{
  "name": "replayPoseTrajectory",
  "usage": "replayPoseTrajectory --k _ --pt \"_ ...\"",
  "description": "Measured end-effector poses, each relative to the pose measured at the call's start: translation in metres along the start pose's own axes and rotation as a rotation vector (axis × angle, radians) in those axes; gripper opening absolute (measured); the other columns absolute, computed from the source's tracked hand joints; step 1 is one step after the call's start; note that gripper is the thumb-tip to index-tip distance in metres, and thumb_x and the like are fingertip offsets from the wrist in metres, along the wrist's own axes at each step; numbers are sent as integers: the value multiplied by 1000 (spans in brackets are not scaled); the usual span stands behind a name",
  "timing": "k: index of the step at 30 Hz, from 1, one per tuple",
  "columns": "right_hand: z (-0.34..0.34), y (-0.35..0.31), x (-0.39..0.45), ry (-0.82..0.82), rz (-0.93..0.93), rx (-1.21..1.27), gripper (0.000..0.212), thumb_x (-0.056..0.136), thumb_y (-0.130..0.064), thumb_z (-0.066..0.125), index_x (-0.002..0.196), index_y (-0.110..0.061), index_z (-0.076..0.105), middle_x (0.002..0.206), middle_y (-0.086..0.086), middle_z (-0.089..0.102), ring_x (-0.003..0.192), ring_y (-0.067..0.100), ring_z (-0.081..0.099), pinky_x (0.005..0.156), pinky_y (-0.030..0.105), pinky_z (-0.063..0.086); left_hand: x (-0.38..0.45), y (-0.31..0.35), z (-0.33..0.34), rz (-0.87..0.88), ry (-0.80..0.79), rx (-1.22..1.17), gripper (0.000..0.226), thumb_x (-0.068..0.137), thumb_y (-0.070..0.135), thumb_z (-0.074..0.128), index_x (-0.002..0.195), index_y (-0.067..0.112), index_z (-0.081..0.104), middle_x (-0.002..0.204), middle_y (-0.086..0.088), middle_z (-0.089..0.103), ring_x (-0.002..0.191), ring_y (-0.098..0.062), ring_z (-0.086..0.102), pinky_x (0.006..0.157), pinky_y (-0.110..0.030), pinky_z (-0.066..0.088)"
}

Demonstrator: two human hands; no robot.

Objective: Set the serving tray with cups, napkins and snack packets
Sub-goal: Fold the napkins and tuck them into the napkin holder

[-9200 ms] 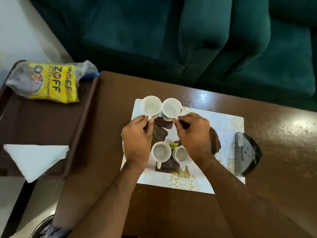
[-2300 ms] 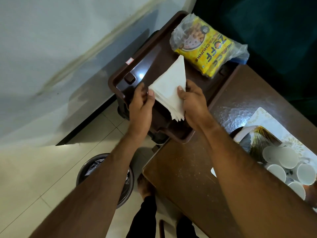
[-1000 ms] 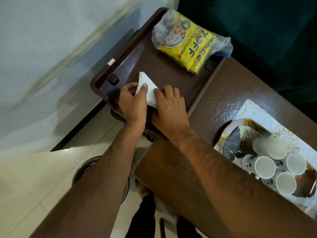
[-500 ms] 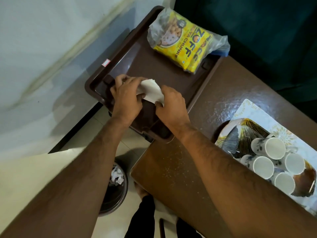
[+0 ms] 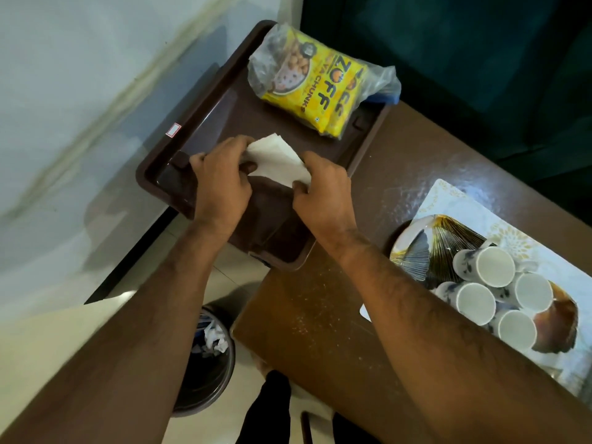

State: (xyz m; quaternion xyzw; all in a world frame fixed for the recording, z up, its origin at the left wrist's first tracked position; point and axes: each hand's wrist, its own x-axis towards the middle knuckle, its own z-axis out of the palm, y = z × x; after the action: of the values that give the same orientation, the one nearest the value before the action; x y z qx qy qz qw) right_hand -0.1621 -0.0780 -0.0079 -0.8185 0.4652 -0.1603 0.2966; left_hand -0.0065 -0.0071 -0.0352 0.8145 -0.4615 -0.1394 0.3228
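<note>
A brown serving tray (image 5: 205, 116) sits left of the brown table, partly over the floor. At its far end lies a yellow snack packet (image 5: 317, 84) in clear plastic. A stack of white folded napkins (image 5: 277, 160) is held just above the tray's middle. My left hand (image 5: 221, 184) grips its left edge and my right hand (image 5: 323, 190) pinches its right corner. Several white cups (image 5: 493, 293) stand grouped on a patterned white mat (image 5: 455, 203) at the table's right.
The brown table (image 5: 378, 193) stretches to the right. A dark green sofa (image 5: 480, 43) stands behind it. On the tiled floor below the tray is a round bin (image 5: 205, 360) with crumpled paper. A pale wall fills the left side.
Both hands have kept hold of the napkins, shifting and spreading them a little over the tray's middle. The view has tilted slightly. Cups and snack packet stay put.
</note>
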Motion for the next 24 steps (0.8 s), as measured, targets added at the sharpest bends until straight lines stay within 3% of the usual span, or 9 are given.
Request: replayPoseTrajectory --k 4,8,14,17,20,24 --pt "-20 11 -9 128 -21 61 34 80 0 67 113 -8 69 103 7 73 95 22 67 78 30 53 8 26 4 30 10 -63 51 80 -8 56 117 26 65 105 14 69 103 -12 71 98 -55 55" --pt "-45 26 -15 218 -5 77 36 81 -2 67 116 -8 70 104 5 73 95 17 66 76 20 44 18 58 12 119 14 -65 42 77 2 52 109 25 67 98 7 73 96 -18 72 91 -61 53" --pt "-97 73 -34 334 81 85 37 81 -5 71 118 -8 70 108 7 73 99 20 67 80 21 48 19 127 53 260 -30 -89 24 91 9 58 111 16 69 100 7 69 96 -24 69 89 -64 52" --pt "-121 97 -51 374 134 88 38 82 -9 75 120 -9 69 113 6 74 101 20 68 81 21 51 12 160 79 307 -74 -74 25 92 7 60 114 14 69 106 -2 75 101 -26 69 92 -64 51" --pt "-144 123 -74 441 183 90 38 83 -13 81 119 -8 69 114 9 74 102 23 70 86 30 59 2 188 108 375 -148 -55 28 92 5 61 116 18 68 110 -1 75 105 -25 69 94 -61 52" --pt "-175 162 -106 499 273 71 33 85 -16 80 115 -8 69 109 8 74 98 22 69 81 31 58 -22 234 142 471 -222 -62 28 92 4 58 114 19 67 111 1 74 106 -22 68 95 -57 51"
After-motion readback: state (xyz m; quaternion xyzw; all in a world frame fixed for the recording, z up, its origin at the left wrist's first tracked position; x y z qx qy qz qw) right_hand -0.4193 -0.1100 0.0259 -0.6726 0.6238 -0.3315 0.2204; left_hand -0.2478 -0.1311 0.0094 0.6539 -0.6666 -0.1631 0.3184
